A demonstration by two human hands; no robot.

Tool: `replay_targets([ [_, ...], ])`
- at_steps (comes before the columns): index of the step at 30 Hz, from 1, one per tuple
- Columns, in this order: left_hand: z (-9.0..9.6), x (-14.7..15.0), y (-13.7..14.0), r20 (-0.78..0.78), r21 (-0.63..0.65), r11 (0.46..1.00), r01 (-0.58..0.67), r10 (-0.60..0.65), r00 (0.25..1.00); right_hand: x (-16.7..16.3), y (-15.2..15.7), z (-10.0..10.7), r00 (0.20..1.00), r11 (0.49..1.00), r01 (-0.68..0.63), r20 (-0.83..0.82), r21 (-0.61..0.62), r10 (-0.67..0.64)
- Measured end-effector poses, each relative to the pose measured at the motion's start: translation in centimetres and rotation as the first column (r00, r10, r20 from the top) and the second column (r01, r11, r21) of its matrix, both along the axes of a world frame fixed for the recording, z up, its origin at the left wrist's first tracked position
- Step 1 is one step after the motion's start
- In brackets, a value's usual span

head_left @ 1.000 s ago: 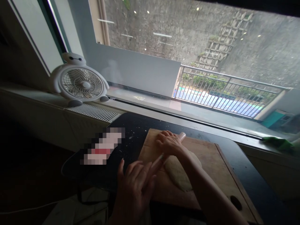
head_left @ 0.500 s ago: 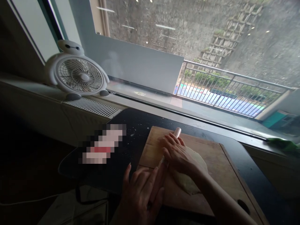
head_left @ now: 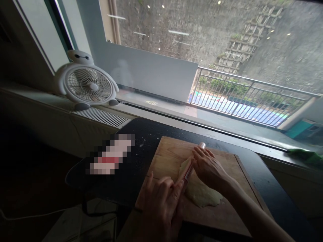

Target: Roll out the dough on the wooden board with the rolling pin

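Left hand [head_left: 164, 198] bare, slim-fingered; right hand [head_left: 208, 166] bare, tapering fingers; right forearm [head_left: 252, 205] bare, slender

Board [head_left: 174, 148] sits on the table [head_left: 143, 148], dough [head_left: 203, 193] on top, rolling pin [head_left: 187, 174] across it, my left hand [head_left: 163, 196] toward its 7 o'clock end, my right hand [head_left: 208, 168] toward 1. Fan [head_left: 87, 84] on the ledge [head_left: 101, 116] at 10, railing [head_left: 246, 97] past the window [head_left: 151, 75] at 1.
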State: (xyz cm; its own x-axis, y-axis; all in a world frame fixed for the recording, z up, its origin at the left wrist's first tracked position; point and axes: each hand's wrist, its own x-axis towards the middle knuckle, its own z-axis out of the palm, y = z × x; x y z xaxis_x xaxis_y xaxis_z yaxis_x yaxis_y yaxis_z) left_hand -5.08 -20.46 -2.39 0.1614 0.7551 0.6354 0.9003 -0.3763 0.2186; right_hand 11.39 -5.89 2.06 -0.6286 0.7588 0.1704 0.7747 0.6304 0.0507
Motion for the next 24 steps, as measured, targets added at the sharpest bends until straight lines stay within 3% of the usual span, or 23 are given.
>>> replay_targets([
  [7,-1.3,-0.8,0.0,0.004,-0.004,0.999,-0.053,0.053,0.999,-6.3,2.5,-0.4,0.997,0.991,-0.005,-0.073,-0.136,-0.005],
  [16,-1.1,-0.2,-0.3,0.013,-0.026,0.998,0.056,-0.056,0.998,-1.4,1.0,-1.3,0.999,0.998,0.033,-0.022,-0.062,-0.034],
  [24,-1.4,-1.3,-0.1,0.036,0.011,0.999,-0.040,0.040,0.999,-7.9,2.5,-0.4,0.996,0.993,-0.030,-0.083,-0.117,0.020],
])
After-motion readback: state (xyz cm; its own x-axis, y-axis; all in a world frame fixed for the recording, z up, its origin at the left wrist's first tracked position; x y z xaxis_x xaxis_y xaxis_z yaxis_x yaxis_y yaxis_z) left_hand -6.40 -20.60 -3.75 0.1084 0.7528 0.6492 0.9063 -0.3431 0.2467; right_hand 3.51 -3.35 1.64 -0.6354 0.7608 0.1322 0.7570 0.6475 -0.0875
